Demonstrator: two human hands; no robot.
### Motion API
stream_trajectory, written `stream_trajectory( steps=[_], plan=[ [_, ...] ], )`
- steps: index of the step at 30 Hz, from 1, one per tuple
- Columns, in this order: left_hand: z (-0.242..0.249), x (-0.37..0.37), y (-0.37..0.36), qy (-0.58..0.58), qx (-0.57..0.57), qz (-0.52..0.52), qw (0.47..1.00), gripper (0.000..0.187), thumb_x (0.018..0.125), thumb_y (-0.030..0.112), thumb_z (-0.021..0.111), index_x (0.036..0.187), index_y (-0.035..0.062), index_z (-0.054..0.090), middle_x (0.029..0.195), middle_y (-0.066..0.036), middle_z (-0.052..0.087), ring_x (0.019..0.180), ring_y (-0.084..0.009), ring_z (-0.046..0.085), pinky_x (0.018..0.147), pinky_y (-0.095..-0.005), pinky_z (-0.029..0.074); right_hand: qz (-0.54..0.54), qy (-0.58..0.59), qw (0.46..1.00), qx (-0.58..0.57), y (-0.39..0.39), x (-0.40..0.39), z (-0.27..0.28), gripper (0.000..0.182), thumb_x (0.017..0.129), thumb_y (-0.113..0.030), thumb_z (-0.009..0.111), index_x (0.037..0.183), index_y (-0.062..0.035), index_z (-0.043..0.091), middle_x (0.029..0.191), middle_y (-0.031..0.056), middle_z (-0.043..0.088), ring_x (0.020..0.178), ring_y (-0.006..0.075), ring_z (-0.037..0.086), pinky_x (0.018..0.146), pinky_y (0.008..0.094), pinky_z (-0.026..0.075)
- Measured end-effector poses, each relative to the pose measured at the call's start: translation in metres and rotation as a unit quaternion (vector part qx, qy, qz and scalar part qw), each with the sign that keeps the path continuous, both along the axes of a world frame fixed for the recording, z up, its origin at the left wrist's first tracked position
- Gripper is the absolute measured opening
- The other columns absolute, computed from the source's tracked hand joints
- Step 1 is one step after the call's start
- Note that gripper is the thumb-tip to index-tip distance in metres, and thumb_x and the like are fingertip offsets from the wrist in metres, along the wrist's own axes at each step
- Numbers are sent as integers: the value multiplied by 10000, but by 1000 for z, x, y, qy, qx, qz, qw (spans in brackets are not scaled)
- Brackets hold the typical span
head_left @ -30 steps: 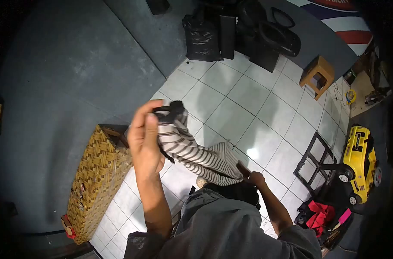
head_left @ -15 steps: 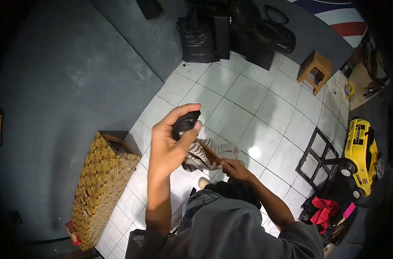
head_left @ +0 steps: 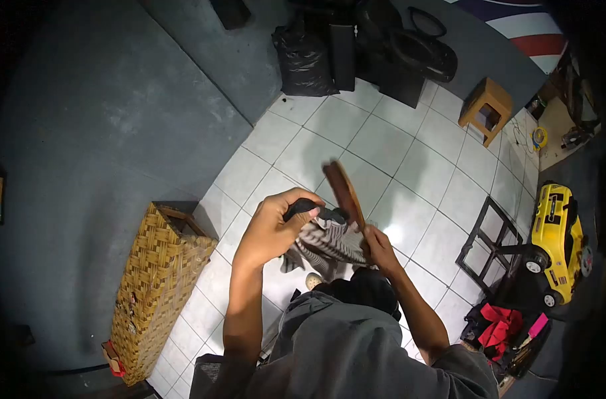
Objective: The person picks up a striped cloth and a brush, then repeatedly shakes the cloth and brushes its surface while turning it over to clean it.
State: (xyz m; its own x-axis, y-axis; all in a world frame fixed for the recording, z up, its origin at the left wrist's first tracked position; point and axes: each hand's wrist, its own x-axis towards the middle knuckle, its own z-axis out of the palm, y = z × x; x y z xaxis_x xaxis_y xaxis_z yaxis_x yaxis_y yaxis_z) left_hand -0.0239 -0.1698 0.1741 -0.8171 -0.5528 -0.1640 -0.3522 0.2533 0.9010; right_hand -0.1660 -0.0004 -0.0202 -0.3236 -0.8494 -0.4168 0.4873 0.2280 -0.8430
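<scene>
- Striped cloth point(head_left: 326, 245): hangs in loose folds slightly below the centre of the view, toward 5 o'clock, above the tiled floor point(head_left: 300, 149).
- Left hand point(head_left: 266, 233): at the cloth's 10 o'clock, fingers and thumb pinching its dark edge point(head_left: 333, 215).
- Right hand point(head_left: 381, 250): at the cloth's 3 o'clock, clasped round the lower end of a wooden brush point(head_left: 351, 196), whose blurred upper end points to 11 o'clock. Whether these fingers also grip the fabric cannot be told.
- Surroundings: woven box point(head_left: 156, 292) at 8 o'clock, black bag point(head_left: 304, 70) near 12, stool point(head_left: 487, 110) at 2, yellow toy car point(head_left: 554, 243) just past 3.
- Hazard, slipping: the cloth appears to depend mainly on the left pinch; a slackened thumb could drop it onto the floor.
- Hazard, snagging: the loose folds lie close beside the brush, so a careless stroke could catch or bunch them.
- Hazard, knocking: the brush stands near the left fingertips; a swing toward 9 o'clock could strike them and break the hold.
</scene>
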Motion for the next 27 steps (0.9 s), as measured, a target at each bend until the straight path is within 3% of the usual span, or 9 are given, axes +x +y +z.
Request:
stream_trajectory(
  steps=[3,7,8,11,13,17,19,22,27],
  plan=[
    [11,0,5,128,-25,-15,991,146,777,-86,520,889,-13,577,788,-21,580,715,-75,512,659,-196,397,35,-56,988,-142,-12,16,50,273,949,-293,362,969,-67,514,565,-40,361,479,62,363,439,211,333],
    [34,15,-3,260,-73,39,962,223,727,-164,463,864,-13,553,833,-108,595,822,-158,558,741,-262,441,176,-20,980,-88,-6,5,8,301,935,-322,397,913,-56,534,566,-21,369,492,74,369,444,230,353],
    [30,20,-11,312,-111,63,941,235,722,-163,457,871,-18,566,850,-117,606,837,-171,575,748,-264,449,210,144,966,-45,0,-1,-34,306,927,-304,407,900,-36,553,589,17,444,520,111,444,476,269,398],
    [32,31,-22,390,-165,186,886,224,753,-107,493,951,-31,565,921,-139,613,904,-193,578,788,-261,436,269,520,789,184,44,-15,-131,327,874,-278,451,890,11,603,772,169,624,738,279,625,651,396,490],
    [41,31,-19,394,-139,233,878,194,787,-65,504,971,-41,560,958,-126,598,923,-183,558,799,-253,417,358,551,695,292,76,-27,-167,394,870,-367,420,889,-33,628,843,199,621,827,369,597,716,446,483],
    [24,41,-28,264,-163,236,921,151,825,-18,494,965,-50,542,984,-78,546,889,-146,505,797,-231,383,277,477,785,281,73,-37,-145,369,828,-339,487,874,4,617,902,210,618,844,385,596,721,452,468],
    [18,36,-25,273,-197,144,931,133,812,-46,457,915,-33,540,917,-65,551,840,-138,505,761,-230,390,166,458,855,178,47,-36,-109,365,874,-328,452,868,4,604,801,155,628,701,307,615,632,390,469],
    [21,30,-12,259,-208,38,942,206,706,-99,433,844,-8,556,732,-63,567,663,-143,528,622,-239,414,96,116,988,36,-3,-24,4,357,922,-338,413,951,-24,580,605,-8,442,512,87,424,454,232,347],
    [15,21,-11,414,-260,32,872,106,666,-58,537,765,-30,561,641,-84,573,562,-151,529,513,-240,404,155,-58,973,-161,-27,-1,74,353,933,-351,397,1028,-45,543,581,-55,358,466,34,334,388,193,254]
  ],
)
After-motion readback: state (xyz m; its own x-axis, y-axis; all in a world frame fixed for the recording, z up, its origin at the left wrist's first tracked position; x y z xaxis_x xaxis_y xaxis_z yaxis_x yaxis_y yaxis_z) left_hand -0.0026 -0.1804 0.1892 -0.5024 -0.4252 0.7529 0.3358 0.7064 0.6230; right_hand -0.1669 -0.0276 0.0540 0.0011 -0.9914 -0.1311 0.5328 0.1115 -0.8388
